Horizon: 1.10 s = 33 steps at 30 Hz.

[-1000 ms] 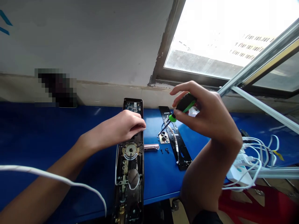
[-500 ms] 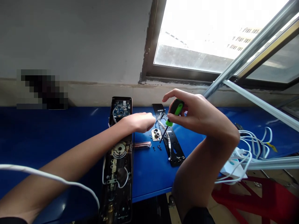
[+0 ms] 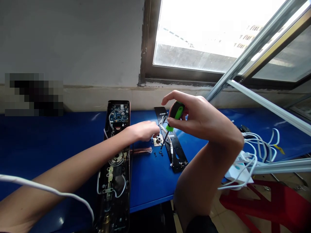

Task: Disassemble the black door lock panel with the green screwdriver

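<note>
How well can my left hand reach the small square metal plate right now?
Probably easily: the left hand sits right beside the small square metal plate, with nothing between them. The screwdriver is beyond it.

Small dark bits [image 3: 157, 154], too tiny to identify

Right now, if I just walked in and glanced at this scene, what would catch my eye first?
The bright window at the top right draws the eye first. Below it, on the blue workbench, the right hand grips a green-and-black screwdriver above a long black metal plate. To the left lies an opened electronic lock, its circuit board showing at the far end.
</note>
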{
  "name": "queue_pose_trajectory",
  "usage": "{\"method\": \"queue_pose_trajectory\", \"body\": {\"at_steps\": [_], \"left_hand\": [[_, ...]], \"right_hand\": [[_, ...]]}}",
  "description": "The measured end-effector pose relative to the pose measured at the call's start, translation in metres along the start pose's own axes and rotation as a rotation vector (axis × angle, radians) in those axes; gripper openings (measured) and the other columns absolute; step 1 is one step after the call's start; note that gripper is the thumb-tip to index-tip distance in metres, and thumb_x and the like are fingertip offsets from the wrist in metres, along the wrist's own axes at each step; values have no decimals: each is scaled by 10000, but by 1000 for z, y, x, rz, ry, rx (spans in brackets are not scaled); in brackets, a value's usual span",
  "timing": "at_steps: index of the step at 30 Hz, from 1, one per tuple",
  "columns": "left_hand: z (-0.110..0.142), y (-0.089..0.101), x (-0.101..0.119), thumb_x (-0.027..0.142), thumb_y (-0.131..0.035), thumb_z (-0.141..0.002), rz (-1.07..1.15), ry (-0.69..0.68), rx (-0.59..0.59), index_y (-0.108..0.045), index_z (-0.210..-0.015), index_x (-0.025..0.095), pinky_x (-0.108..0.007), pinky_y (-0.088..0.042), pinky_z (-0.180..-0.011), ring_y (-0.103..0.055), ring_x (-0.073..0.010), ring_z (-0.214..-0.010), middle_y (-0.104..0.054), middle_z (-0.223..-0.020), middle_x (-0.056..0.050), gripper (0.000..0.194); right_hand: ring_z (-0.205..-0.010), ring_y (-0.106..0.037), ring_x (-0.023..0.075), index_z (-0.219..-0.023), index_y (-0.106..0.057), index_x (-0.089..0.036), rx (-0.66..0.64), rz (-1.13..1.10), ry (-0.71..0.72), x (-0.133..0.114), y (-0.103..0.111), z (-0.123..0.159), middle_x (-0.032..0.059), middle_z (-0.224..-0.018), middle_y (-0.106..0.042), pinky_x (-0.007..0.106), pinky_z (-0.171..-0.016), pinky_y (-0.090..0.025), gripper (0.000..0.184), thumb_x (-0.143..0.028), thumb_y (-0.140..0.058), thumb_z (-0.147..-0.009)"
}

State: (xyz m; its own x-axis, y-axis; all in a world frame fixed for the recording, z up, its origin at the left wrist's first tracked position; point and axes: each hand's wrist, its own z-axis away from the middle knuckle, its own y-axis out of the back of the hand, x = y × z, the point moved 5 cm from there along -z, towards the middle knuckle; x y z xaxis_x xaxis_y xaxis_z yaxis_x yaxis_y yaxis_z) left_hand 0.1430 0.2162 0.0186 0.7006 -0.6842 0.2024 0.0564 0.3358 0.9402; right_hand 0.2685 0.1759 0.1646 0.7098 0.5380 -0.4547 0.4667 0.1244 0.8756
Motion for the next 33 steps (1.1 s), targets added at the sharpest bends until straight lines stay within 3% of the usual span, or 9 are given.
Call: {"method": "queue_pose_trajectory", "body": {"at_steps": [5, 12, 17, 22, 25, 28, 33], "left_hand": [[20, 14, -1, 61, -597, -797, 31, 20, 76, -743, -912, 227, -292, -326, -572, -601, -174, -694, -721, -858, -23, 250], [89, 48, -9, 164, -609, -929, 167, -15, 284, -745, -986, 225, -277, -452, -720, -674, -171, -816, -749, -945, -28, 160], [142, 49, -39, 316, -579, -987, 236, 43, 440, -763, -1073, 270, -268, -491, -723, -690, -162, -828, -769, -984, -11, 208], [177, 39, -80, 448, -620, -952, 254, 159, 545, -768, -1084, 260, -286, -524, -776, -706, -191, -875, -783, -1037, -26, 273], [185, 35, -95, 475, -599, -956, 251, 213, 538, -762, -1122, 254, -289, -515, -769, -698, -196, -871, -781, -1055, -36, 321], [188, 32, -101, 443, -579, -965, 263, 218, 481, -735, -1174, 258, -285, -507, -778, -694, -195, -889, -774, -1095, -35, 320], [192, 31, -103, 419, -556, -987, 289, 215, 450, -708, -1158, 258, -268, -492, -761, -689, -182, -902, -761, -1089, -22, 280]], "right_hand": [[-692, -609, 159, -1164, -633, -270, -4, -12, 9, -2, -4, -2, -31, -772, -679, 328, -610, -445, 384, -165, -674, -798], [-756, -669, 151, -1212, -626, -228, 28, -82, 149, -16, -5, -6, -12, -890, -734, 314, -678, -507, 422, -110, -670, -809], [-840, -697, 156, -1248, -606, -219, 71, -189, 285, -37, -8, -10, -8, -952, -732, 321, -764, -561, 443, -83, -661, -830], [-888, -715, 201, -1227, -560, -283, 248, -383, 262, -57, -13, -20, 7, -995, -713, 386, -794, -615, 457, -113, -708, -830], [-928, -733, 234, -1189, -523, -308, 418, -515, 274, -71, -18, -26, -7, -928, -694, 427, -812, -633, 446, -155, -749, -837], [-934, -743, 236, -1166, -504, -325, 554, -478, 281, -86, -26, -33, -16, -899, -682, 422, -823, -641, 418, -210, -763, -860], [-1029, -746, 260, -1212, -518, -365, 572, -343, 289, -102, -47, -49, 16, -1169, -722, 453, -898, -657, 387, -297, -732, -897]]}}
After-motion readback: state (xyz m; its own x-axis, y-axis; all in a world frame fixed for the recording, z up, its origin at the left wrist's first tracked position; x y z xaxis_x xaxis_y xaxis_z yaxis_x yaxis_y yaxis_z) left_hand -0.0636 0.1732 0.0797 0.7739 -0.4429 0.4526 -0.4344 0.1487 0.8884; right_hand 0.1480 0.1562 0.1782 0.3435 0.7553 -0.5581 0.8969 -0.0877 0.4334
